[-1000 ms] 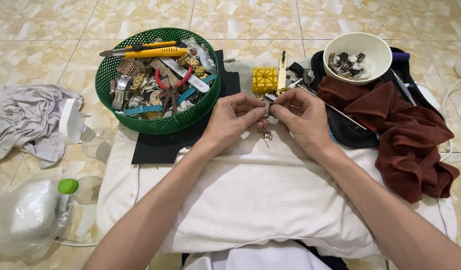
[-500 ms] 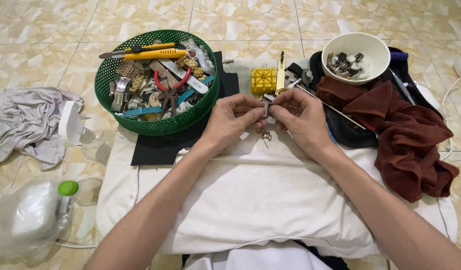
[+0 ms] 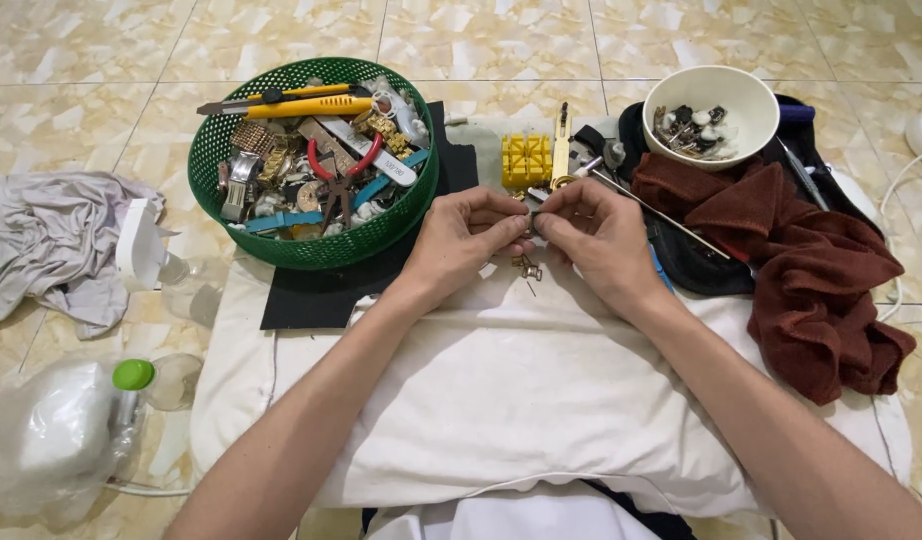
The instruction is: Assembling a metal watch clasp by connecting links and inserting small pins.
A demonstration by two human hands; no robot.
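Note:
My left hand [image 3: 467, 238] and my right hand [image 3: 593, 232] meet fingertip to fingertip over the far edge of a white pillow [image 3: 511, 400]. Between the pinched fingers sits a small metal part [image 3: 532, 213], mostly hidden, so its kind cannot be told. Just below the hands, small gold-coloured metal links [image 3: 526, 267] and a thin pin lie loose on the pillow. A yellow plastic holder block [image 3: 526, 160] stands just beyond the fingers.
A green mesh basket [image 3: 311, 250] of tools, watch straps, red pliers and a yellow knife stands at the left. A white bowl [image 3: 711, 85] of small parts is at the back right, beside a brown towel [image 3: 801, 270]. A grey cloth [image 3: 51, 240] and a plastic bottle [image 3: 131, 385] lie at the left.
Both hands stay together at the same spot; only the fingers shift slightly on the small part. Nothing else has moved.

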